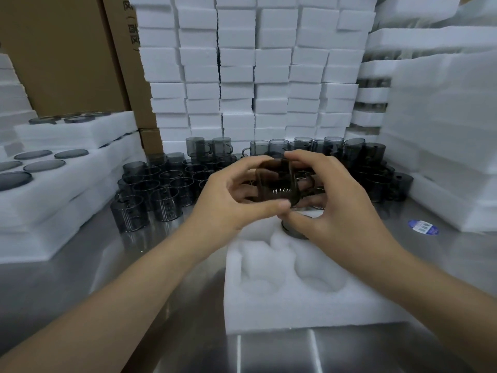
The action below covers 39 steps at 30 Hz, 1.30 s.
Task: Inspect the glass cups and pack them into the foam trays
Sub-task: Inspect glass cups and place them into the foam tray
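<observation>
Two hands, left hand (228, 200) and right hand (330, 195), fingers curled around one smoky glass cup (277, 181), above one foam tray (304, 300), two near pockets empty

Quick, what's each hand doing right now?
Left hand: grips the glass cup.
Right hand: grips the same cup from the other side.

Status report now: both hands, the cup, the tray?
Left hand and right hand grip one smoky grey glass cup. White foam tray below, near pockets empty. Nothing blocks.
</observation>
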{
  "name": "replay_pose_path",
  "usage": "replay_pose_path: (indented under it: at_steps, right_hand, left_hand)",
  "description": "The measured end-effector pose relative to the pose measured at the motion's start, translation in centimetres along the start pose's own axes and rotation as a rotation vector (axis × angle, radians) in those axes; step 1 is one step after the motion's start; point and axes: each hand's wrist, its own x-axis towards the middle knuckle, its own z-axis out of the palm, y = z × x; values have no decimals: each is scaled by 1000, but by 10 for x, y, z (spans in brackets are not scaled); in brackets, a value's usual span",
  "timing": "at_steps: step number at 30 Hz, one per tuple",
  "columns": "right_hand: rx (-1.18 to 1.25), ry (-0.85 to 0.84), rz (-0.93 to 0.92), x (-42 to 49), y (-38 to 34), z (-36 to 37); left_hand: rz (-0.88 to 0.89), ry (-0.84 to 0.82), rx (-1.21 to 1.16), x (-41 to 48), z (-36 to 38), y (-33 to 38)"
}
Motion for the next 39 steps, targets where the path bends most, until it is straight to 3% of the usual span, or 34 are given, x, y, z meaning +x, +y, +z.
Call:
replay_pose_path:
  at_steps: [5,11,16,23,30,39]
  right_hand:
    - [-110,22,5,0,0,-2]
    - [-220,17,-236,-3,-5,-3]
    - [-185,-41,-79,-2,-2,-4]
    - [-341,-22,-246,-2,-1,-3]
    - [-114,-72,-77,-3,5,-5]
    - [-237,-90,-135,-2,5,-7]
  left_hand:
    - [63,-20,86,-5,3,-2]
    - [16,-23,55,-5,5,-7]
    - [8,-17,53,-5,5,-10]
    - [73,-16,90,-4,5,-9]
    - [30,-27,65,-4,6,-11]
    - [46,-10,147,-4,3,-9]
